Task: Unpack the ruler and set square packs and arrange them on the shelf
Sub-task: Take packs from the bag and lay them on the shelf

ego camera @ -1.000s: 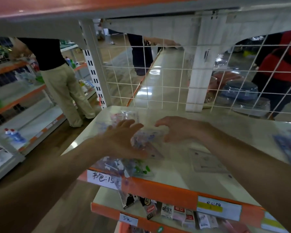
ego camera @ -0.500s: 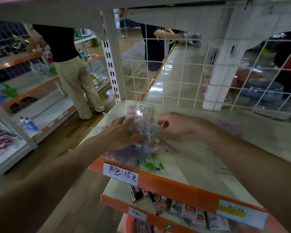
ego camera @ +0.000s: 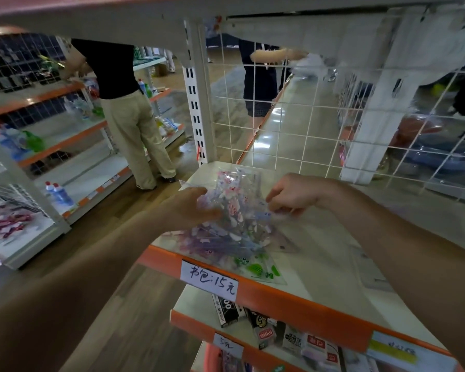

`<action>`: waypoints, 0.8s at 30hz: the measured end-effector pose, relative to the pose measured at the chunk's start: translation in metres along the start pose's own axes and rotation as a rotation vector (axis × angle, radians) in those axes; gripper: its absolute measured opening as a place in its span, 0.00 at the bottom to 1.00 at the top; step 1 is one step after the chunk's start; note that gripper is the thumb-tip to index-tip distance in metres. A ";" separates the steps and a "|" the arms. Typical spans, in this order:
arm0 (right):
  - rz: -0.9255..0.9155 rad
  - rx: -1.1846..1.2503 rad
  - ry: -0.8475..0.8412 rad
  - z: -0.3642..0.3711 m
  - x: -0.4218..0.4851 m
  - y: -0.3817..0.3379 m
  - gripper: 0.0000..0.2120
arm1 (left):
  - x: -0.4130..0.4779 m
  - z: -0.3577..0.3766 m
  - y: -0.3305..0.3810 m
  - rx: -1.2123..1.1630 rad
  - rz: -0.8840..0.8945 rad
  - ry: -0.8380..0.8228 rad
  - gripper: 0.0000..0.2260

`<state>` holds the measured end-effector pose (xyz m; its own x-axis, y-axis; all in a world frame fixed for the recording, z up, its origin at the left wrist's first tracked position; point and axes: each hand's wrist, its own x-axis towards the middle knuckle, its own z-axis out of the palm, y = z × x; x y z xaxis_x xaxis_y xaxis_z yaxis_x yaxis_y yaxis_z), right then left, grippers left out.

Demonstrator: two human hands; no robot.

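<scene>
Up on the pale deck of the shelf (ego camera: 325, 267), near its left front corner, you've got the ruler and set square packs (ego camera: 235, 210) in a loose heap, and both hands are on them. Your left hand (ego camera: 188, 208) has fingers and thumb wrapped round the left side of the upper bundle. Your right hand (ego camera: 293, 194) is curled tight, pinching the clear film at its right edge.

Now the risks, as I read them. That film is glossy and slick, and it's crumpled where you're tugging. A hard pull apart could split it all at once and send flat plastic pieces skating.

And look where the heap lies. The green-printed pack (ego camera: 258, 268) at the front sits right at the orange lip (ego camera: 293, 300), just above the handwritten price label (ego camera: 210, 281). One nudge from your left wrist and I'd expect it to slide over the edge to the floor. The shelf top looks like smooth, shiny painted metal, so nothing there will brake it.

Shapes next: thin, flat, stiff pieces with straight edges, and a triangle corner pokes out to the right on the bottom layer. Everything is transparent, with pink, purple and blue print. Stiff corners can snag or pierce thin wrap, so ease them out flat.

Behind the heap, the white wire grid (ego camera: 279, 116) has wide openings, and I'd judge a pack pushed too far back could poke through.
</scene>
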<state>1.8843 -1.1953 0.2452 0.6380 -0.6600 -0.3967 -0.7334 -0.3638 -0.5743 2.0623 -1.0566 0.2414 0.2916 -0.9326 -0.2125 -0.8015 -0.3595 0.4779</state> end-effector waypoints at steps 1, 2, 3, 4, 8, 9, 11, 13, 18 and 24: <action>0.013 0.010 0.007 -0.005 -0.001 0.000 0.12 | 0.002 -0.001 0.000 -0.022 -0.014 -0.001 0.26; 0.023 0.024 0.023 -0.010 -0.003 0.001 0.10 | 0.004 -0.001 -0.001 -0.034 -0.023 -0.014 0.26; 0.024 0.046 0.054 -0.017 -0.006 0.004 0.08 | 0.005 0.000 0.000 -0.039 -0.029 -0.030 0.27; 0.022 0.080 0.098 -0.023 -0.009 0.007 0.08 | 0.006 0.001 -0.001 -0.039 -0.029 -0.036 0.28; 0.025 0.257 0.220 -0.039 -0.019 0.018 0.05 | 0.014 0.005 0.004 -0.124 0.017 0.069 0.20; 0.021 0.305 0.218 -0.039 -0.020 0.019 0.04 | 0.016 0.006 0.008 -0.194 0.034 0.110 0.15; 0.008 0.398 0.197 -0.036 -0.022 0.017 0.03 | 0.019 0.006 0.016 -0.462 0.007 0.119 0.04; -0.021 0.500 0.161 -0.030 -0.022 0.013 0.02 | 0.021 0.006 0.025 -0.831 -0.017 0.007 0.07; -0.133 0.546 0.098 -0.008 -0.015 -0.009 0.03 | 0.027 0.010 0.026 -1.212 -0.021 -0.137 0.07; -0.103 0.414 0.240 -0.004 0.003 -0.013 0.05 | 0.026 -0.013 -0.008 -1.354 -0.128 0.103 0.05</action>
<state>1.8951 -1.1955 0.2547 0.5947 -0.7849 -0.1740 -0.4828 -0.1757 -0.8579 2.0826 -1.0783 0.2431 0.4098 -0.8672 -0.2828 0.3511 -0.1362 0.9264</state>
